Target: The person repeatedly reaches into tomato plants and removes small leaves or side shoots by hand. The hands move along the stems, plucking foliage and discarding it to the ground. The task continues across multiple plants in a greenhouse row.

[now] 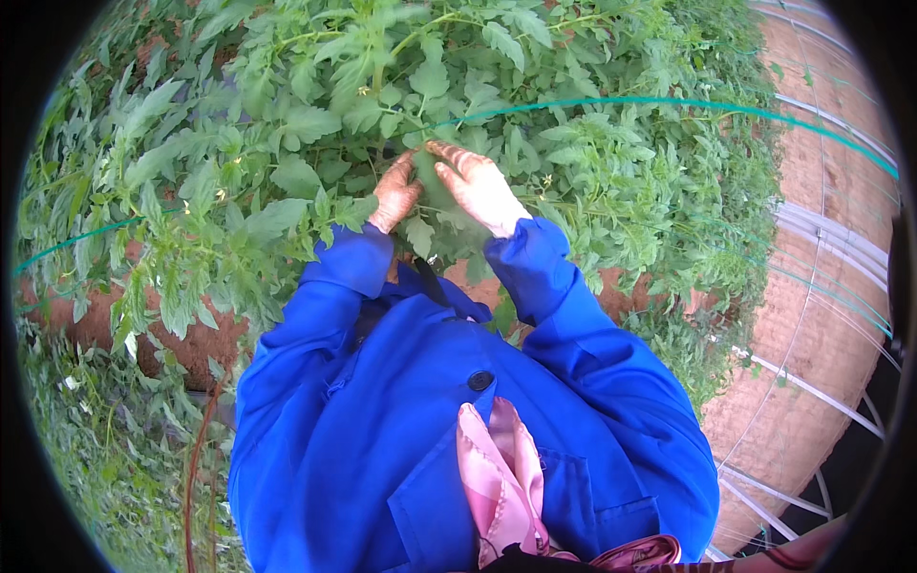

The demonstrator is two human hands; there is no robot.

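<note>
Both of my hands are in among the leaves of a tomato plant [296, 124], close together in front of my chest. My left hand [396, 194] is closed, its fingertips turned up toward the stems; leaves hide what they grip. Just beside it, my right hand [478, 184] reaches in from the right with curled fingers. Its thumb and fingertips close round something amid the foliage that I cannot make out. A green twine [611, 101] runs across the row and passes right above my fingertips. Small yellow flowers [547, 180] show among the leaves.
Dense tomato foliage spreads left and right, with another row of plants [86, 449] at lower left. Brown soil [191, 349] shows between the rows. At right stand white metal bars [831, 239] along a pale brown surface. A reddish cord [198, 468] hangs at lower left.
</note>
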